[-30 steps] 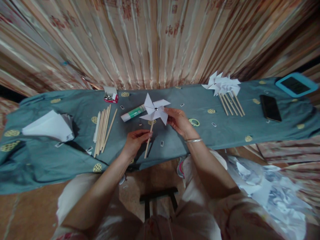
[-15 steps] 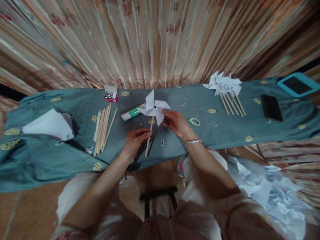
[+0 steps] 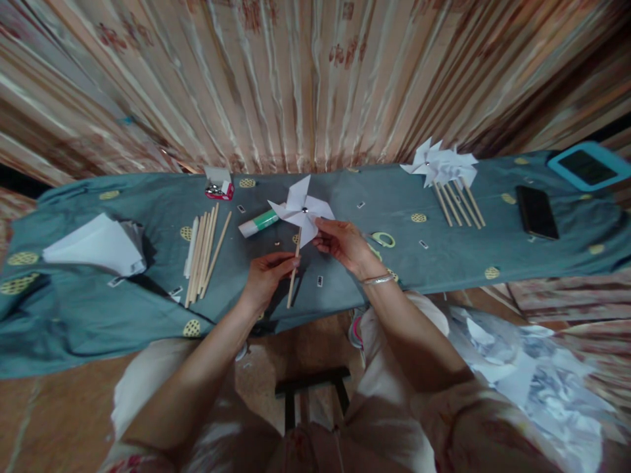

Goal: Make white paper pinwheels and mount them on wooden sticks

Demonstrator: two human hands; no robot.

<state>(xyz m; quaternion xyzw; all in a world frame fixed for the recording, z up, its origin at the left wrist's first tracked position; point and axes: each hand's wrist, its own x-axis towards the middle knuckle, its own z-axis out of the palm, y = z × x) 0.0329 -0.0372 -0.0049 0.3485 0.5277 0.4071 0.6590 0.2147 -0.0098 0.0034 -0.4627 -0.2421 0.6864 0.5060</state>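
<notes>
A white paper pinwheel with a silver pin at its centre stands over the middle of the table. Its thin wooden stick is pinched between the thumb and fingers of my left hand. On the other side, my right hand has its fingers closed at the edge of a lower right blade; the fingertips are partly hidden. Behind the pinwheel lies a green and white glue stick. A small red box of pins is open farther back, and a loose pin rests near my left hand.
Wooden sticks and a stack of white paper lie to the left. On the right are finished pinwheels, a yellow-green ring-shaped item, a phone and a blue-framed tablet. A bag of paper sits below the edge.
The pinwheel's blades have turned a little clockwise. My right hand has shifted slightly left with the blade, while my left hand has kept its hold on the stick.
</notes>
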